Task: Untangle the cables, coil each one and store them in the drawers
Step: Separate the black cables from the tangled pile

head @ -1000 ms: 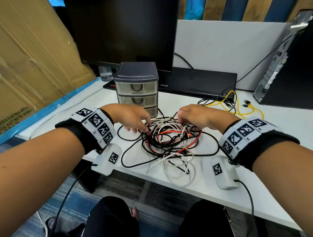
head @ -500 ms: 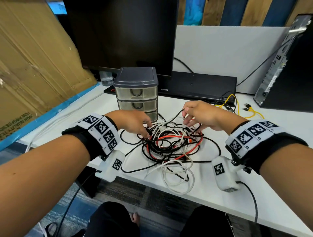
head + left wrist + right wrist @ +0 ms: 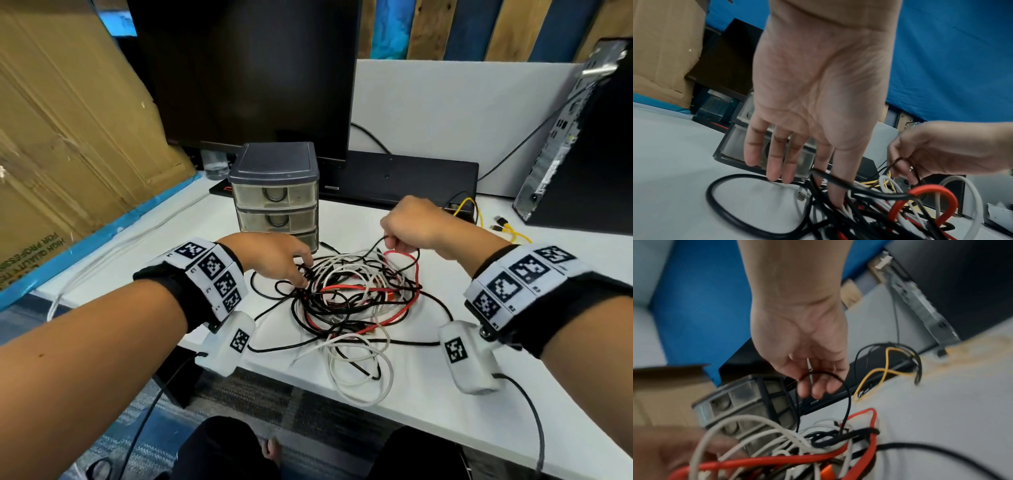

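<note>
Cables in one tangle beside three stacked drawers.

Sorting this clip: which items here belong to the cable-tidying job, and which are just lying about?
Job: tangled cables; drawer unit, drawers closed; thin black cable pinched by right hand; left hand on the pile.

Lying about: monitor; cardboard; yellow cable; computer tower.

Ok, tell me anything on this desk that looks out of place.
The cable tangle sprawls mid-desk, with white loops reaching the front edge. A loose yellow cable lies apart near the computer tower. All three drawers look closed.
</note>
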Demonstrator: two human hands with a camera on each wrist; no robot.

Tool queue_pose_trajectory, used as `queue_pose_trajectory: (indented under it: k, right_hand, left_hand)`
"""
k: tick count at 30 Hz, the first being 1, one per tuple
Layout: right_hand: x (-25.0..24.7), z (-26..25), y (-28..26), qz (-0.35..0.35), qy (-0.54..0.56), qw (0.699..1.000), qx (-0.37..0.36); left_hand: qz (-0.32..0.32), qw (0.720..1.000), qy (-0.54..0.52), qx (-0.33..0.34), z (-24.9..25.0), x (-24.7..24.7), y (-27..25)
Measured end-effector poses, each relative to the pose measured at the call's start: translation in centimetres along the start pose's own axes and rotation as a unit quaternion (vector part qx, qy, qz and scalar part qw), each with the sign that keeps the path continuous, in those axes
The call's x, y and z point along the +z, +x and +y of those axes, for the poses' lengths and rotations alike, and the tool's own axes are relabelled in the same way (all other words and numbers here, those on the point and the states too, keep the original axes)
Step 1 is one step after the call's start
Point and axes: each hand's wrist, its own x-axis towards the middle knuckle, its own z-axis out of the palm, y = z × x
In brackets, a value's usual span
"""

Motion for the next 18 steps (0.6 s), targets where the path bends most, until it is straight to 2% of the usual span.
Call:
queue_pose_trajectory:
  k: [1,2,3,6,8,11,13,15,18]
  right_hand:
    - [0.1,-0.2,0.3,0.002,-0.09,0.996,-0.011]
    - [0.1,-0.7,0.4,0.006,-0.11,0.994,-0.017]
    - [-0.2,-1.3,0.5,0.008,-0.101,0.994,-0.026]
    - [-0.3,-3.0,1.4,0.017,-0.109,0.987,-0.117]
    - [0.5,-4.1,2.4,-0.055,-0.156,0.973,-0.162]
    - [2.5,-5.0,4.6,-0.178,-0.275,0.93,-0.169]
    - [3.8,-5.6,5.8,-0.207,-0.3,0.917,-0.162]
    - [5.0,-5.7,6.6,-0.201,-0.315,0.915,-0.152]
    - [6.3,-5.4,7.8,-0.126,-0.345,0.92,-0.137]
  left_hand:
    - [-0.002,1.0,0.0,-0.001,0.1,0.0,0.1]
    - [-0.003,1.0,0.0,-0.001,0.3,0.1,0.1]
    - [-0.003,1.0,0.003,-0.002,0.5,0.1,0.2]
    - [-0.01,1.0,0.003,-0.01,0.8,0.1,0.2]
    - [-0.016,1.0,0.006,-0.013,0.9,-0.1,0.0]
    - [-0.041,0.999,-0.008,-0.013,1.2,-0.5,-0.4]
    - [-0.054,0.998,-0.019,-0.009,1.2,-0.4,-0.6]
    - [-0.055,0.998,-0.006,-0.001,1.1,-0.4,-0.6]
    - [-0.06,0.998,0.005,0.005,0.8,-0.2,-0.3]
